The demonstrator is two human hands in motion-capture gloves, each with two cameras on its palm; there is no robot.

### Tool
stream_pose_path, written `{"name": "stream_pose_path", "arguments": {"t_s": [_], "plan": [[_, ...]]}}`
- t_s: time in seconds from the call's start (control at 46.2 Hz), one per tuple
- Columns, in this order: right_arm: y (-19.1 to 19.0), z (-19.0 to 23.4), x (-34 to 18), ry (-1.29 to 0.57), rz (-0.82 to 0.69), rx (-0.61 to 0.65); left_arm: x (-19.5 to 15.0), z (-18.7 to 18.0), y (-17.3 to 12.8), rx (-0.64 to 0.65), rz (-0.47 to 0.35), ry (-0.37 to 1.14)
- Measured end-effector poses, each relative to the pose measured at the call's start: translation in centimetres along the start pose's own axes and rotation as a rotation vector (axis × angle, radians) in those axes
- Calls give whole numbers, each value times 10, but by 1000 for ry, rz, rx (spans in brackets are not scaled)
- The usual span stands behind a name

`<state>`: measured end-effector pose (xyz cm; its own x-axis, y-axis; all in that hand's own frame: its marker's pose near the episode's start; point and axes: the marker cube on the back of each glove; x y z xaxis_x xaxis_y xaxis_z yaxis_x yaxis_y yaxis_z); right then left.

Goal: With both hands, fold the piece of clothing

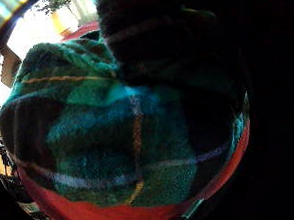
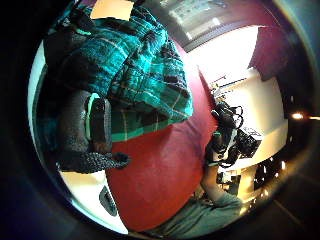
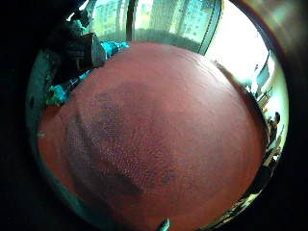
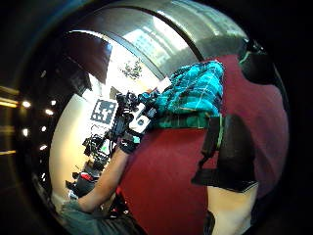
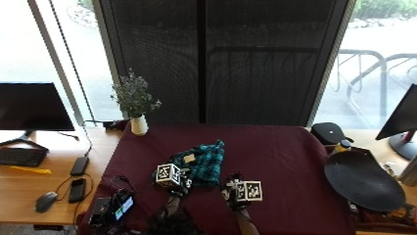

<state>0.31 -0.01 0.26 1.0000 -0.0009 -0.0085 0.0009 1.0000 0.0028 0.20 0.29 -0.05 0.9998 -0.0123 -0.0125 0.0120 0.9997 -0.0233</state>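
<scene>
The green plaid garment (image 5: pixel 200 169) is lying bunched on the dark red tablecloth (image 5: pixel 273 152), and the left hand (image 5: pixel 171 177) is sitting at its near edge with fingers curling into the cloth, while the right hand (image 5: pixel 241 192) is hovering just beside it; I cannot tell how its fingers are standing. To fold well, both hands should probably be spreading the garment flat first and taking matching corners. Beyond the garment, the white vase (image 5: pixel 139 125) is holding a small leafy plant (image 5: pixel 133 95).

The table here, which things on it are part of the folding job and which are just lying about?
Part of the job:
- green plaid garment, bunched on the dark red tablecloth
- left hand, at the garment's near edge
- right hand, over bare cloth

Lying about:
- vase of flowers
- monitor
- keyboard
- mouse
- black round tray
</scene>
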Motion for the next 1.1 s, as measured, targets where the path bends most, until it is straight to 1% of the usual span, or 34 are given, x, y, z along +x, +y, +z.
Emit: {"name": "stream_pose_path", "arguments": {"t_s": [0.13,0.26,0.39,0.498,0.541,0.628,0.758,0.91,1.018,1.104], "plan": [[1,-3,0,0,7,11,2,-1,3,-21,-20,6],[0,0,2,-11,16,10,2,-1,1,-1,-7,8],[1,-4,1,1,5,14,-1,0,5,-30,-28,2],[0,-1,1,-2,10,8,5,-2,12,-78,-60,46],[-1,-1,2,1,11,5,6,-2,12,-81,-65,62],[-1,-2,0,-9,11,-4,3,-1,10,-86,-73,47],[-1,1,1,-28,11,-4,6,-2,3,-50,-41,78],[0,6,4,-34,14,-18,2,-1,-3,-8,-21,59],[0,4,3,-23,13,-20,5,-1,2,-46,-42,84],[2,0,1,-11,11,-22,8,-1,4,-63,-40,103]]}}
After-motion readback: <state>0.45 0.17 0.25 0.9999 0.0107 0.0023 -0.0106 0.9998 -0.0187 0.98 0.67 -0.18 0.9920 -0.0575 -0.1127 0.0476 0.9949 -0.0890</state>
